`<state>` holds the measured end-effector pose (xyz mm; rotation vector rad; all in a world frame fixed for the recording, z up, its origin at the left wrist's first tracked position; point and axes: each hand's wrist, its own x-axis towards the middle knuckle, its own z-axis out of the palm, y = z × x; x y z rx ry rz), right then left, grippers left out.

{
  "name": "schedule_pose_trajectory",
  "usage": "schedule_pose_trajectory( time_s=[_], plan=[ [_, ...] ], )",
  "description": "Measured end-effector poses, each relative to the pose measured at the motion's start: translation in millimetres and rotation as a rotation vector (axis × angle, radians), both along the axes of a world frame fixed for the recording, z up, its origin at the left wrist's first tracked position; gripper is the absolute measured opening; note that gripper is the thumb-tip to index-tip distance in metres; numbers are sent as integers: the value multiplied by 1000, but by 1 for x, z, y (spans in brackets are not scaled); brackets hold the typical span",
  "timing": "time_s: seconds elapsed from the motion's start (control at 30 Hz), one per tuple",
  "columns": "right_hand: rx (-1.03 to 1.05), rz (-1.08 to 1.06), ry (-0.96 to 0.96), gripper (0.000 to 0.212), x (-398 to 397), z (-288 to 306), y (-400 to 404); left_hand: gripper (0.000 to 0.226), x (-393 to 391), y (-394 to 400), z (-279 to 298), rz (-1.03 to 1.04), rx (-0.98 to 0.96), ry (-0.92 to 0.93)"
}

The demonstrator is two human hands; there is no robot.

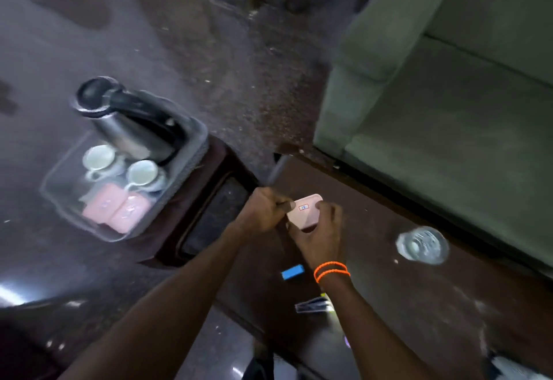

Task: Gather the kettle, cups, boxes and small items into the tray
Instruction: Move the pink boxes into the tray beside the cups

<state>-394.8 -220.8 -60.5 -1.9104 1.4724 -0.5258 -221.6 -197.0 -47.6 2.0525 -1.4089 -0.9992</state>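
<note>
Tray [191, 152] with kettle [125, 122], two cups, pink boxes; hands together gripping another pink box [302, 212].

Looks like a hotel room or a home sitting room, though the frame is motion-blurred. Landmark: dark wooden table [389, 275]. Just beyond its far edge, a green upholstered sofa [449, 95] with seat cushion and padded arm. Left of the table, a clear plastic tray [191, 155] set on a lower dark stand holds a steel electric kettle [125, 128], two white cups on saucers [119, 167] and pink boxes [116, 210], a typical guest tea setup. On the table itself, a drinking glass [422, 245]. Beyond the table, speckled dark flooring [239, 65], possibly carpet, runs toward a door frame.
</note>
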Motion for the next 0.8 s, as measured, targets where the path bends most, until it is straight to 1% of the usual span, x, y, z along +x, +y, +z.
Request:
schedule_pose_trajectory(
  time_s=[0.07, 0.13, 0.2, 0.3, 0.37, 0.47, 0.53, 0.6, 0.63, 0.67, 0.73, 0.77, 0.8],
  plan=[
    [-24, 99, -46, 66, 50, 12, 5, 20, 46, 23, 17, 91, -27, -54],
    [-57, 205, -76, 66, 100, 23, 15, 25, 91, 50, 30, 202, -37, -54],
    [-92, 285, -111, 65, 150, 34, 30, 23, 135, 81, 44, 300, -62, -72],
    [-125, 402, -126, 64, 222, 49, 63, 26, 194, 132, 63, 424, -68, -173],
    [-115, 473, -131, 64, 263, 57, 88, 32, 230, 163, 72, 476, -48, -250],
    [-116, 547, -132, 65, 315, 62, 123, 28, 277, 205, 79, 555, -4, -307],
    [-119, 591, -106, 66, 343, 62, 142, 33, 302, 227, 76, 572, 14, -352],
    [-98, 626, -81, 66, 363, 57, 154, 28, 321, 243, 69, 592, 50, -420],
    [-82, 636, -70, 62, 370, 54, 155, 24, 330, 248, 65, 607, 72, -454],
    [-71, 638, -74, 54, 375, 51, 155, 23, 337, 252, 60, 624, 84, -478],
    [-83, 633, -104, 28, 382, 44, 147, 22, 348, 257, 50, 641, 88, -483],
    [-108, 651, -87, 24, 385, 41, 141, 22, 352, 258, 47, 638, 81, -470],
    [-147, 693, -37, 29, 389, 38, 134, 22, 354, 259, 44, 629, 75, -457]
  ],
)
